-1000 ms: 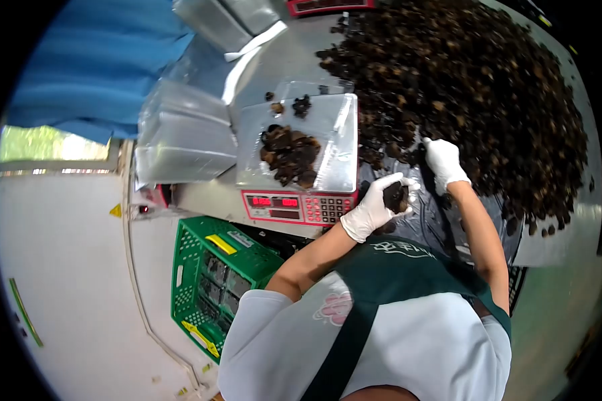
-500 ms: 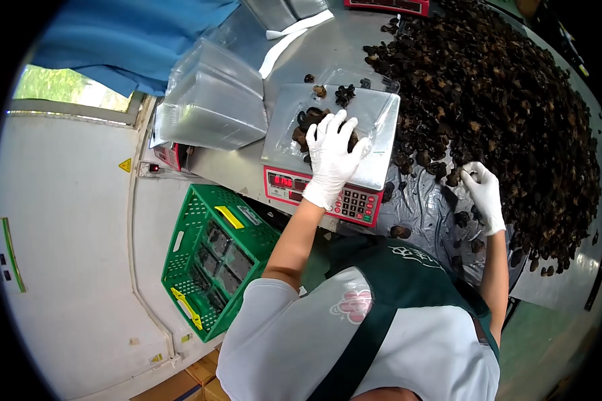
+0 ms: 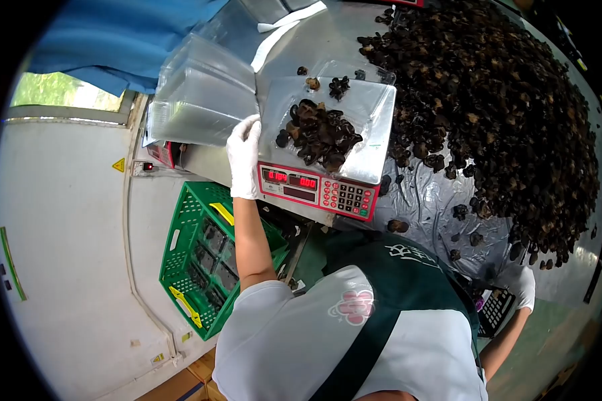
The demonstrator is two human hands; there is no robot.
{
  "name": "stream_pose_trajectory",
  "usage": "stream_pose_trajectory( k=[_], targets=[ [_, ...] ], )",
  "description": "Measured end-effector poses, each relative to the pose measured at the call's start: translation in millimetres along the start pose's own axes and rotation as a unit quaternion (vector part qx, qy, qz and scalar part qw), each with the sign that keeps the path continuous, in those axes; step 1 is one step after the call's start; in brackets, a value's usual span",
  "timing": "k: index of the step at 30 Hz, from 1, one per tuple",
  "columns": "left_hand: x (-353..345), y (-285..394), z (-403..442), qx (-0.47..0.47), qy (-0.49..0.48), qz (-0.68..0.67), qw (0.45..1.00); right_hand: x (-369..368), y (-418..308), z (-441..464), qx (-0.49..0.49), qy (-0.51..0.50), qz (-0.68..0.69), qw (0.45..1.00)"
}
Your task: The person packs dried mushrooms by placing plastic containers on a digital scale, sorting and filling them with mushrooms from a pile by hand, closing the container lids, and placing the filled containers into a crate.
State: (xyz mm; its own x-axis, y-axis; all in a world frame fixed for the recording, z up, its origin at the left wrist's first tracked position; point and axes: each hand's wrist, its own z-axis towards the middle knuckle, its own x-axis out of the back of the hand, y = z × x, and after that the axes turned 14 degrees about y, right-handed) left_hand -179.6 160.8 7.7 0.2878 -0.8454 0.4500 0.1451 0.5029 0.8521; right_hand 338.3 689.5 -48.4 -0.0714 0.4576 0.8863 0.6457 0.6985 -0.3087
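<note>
Red trims the scale [image 3: 346, 198] ahead of us, its digits lit, and dark fungus [image 3: 324, 134] lies heaped near the middle of its pan [image 3: 380, 127]. Our left hand [image 3: 245, 157] is at the scale's left edge, fingers extended and close together, tips by the corner of the clear trays [image 3: 204, 87]; we cannot tell whether they pinch one. Our right hand [image 3: 520, 286] is low at the edge of the counter [image 3: 331, 40], beside a black crate [image 3: 495, 314], its fingers too hidden for us to tell their state. For a true reading, we judge, neither our wrist nor the trays should lean on the pan (the gap on that side looks slim). We would also check that the loose bits [image 3: 339, 87] beyond the fungus do not press on the load.
</note>
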Motion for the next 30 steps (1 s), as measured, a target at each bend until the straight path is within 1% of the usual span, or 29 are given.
stream_pose_trajectory(
  k=[1,2,3,5,8,9,11,13,14,15,17,19,20,21,23,25,27,28,29,30],
  targets=[
    [4,-3,2,0.036,-0.027,0.008,0.999,-1,-22,4,0.002,-0.001,0.001,1.000],
    [4,-5,0,0.084,-0.044,-0.048,0.994,-6,-50,11,0.031,0.039,-0.003,0.999],
    [5,-7,1,0.120,-0.059,-0.044,0.990,-8,-87,19,0.060,0.081,-0.007,0.995],
    [4,-8,-2,0.146,-0.087,-0.063,0.984,-18,-158,31,0.129,0.086,0.066,0.986],
    [2,-9,-5,0.160,-0.122,-0.050,0.978,-43,-240,50,0.303,0.079,0.076,0.947],
    [2,-3,-9,0.161,-0.128,-0.049,0.977,-54,-259,56,0.360,0.070,0.081,0.927],
    [0,-3,-12,0.173,-0.139,-0.066,0.973,-70,-292,66,0.438,0.026,0.055,0.897],
    [-2,-2,-15,0.185,-0.147,-0.097,0.967,-89,-309,77,0.515,-0.025,0.030,0.856],
    [-2,-1,-18,0.185,-0.146,-0.099,0.967,-105,-310,82,0.537,-0.039,0.002,0.842],
    [-3,1,-21,0.186,-0.139,-0.101,0.968,-119,-308,88,0.579,-0.008,0.004,0.815],
    [-5,3,-30,0.183,-0.124,-0.116,0.968,-128,-303,88,0.549,0.021,-0.090,0.831],
    [-5,6,-40,0.160,-0.140,-0.118,0.970,-120,-300,95,0.565,0.118,0.023,0.817],
    [-5,9,-48,0.166,-0.133,-0.131,0.968,-108,-292,98,0.536,0.138,-0.032,0.832],
    [-6,11,-53,0.179,-0.128,-0.131,0.967,-115,-279,112,0.518,0.197,-0.029,0.832],
    [-7,17,-65,0.194,-0.131,-0.137,0.963,-82,-278,125,0.430,0.257,-0.122,0.857],
    [0,26,-79,0.195,-0.150,-0.129,0.961,-59,-268,147,0.379,0.286,-0.041,0.879],
    [1,24,-84,0.202,-0.192,-0.118,0.953,-26,-279,157,0.312,0.341,-0.028,0.886],
    [4,29,-82,0.203,-0.206,-0.095,0.953,-16,-288,157,0.282,0.288,-0.003,0.915],
    [6,33,-80,0.204,-0.219,-0.071,0.951,-10,-298,158,0.291,0.277,0.052,0.914],
    [5,30,-76,0.200,-0.206,-0.062,0.956,-5,-309,159,0.298,0.253,0.098,0.915]
  ],
)
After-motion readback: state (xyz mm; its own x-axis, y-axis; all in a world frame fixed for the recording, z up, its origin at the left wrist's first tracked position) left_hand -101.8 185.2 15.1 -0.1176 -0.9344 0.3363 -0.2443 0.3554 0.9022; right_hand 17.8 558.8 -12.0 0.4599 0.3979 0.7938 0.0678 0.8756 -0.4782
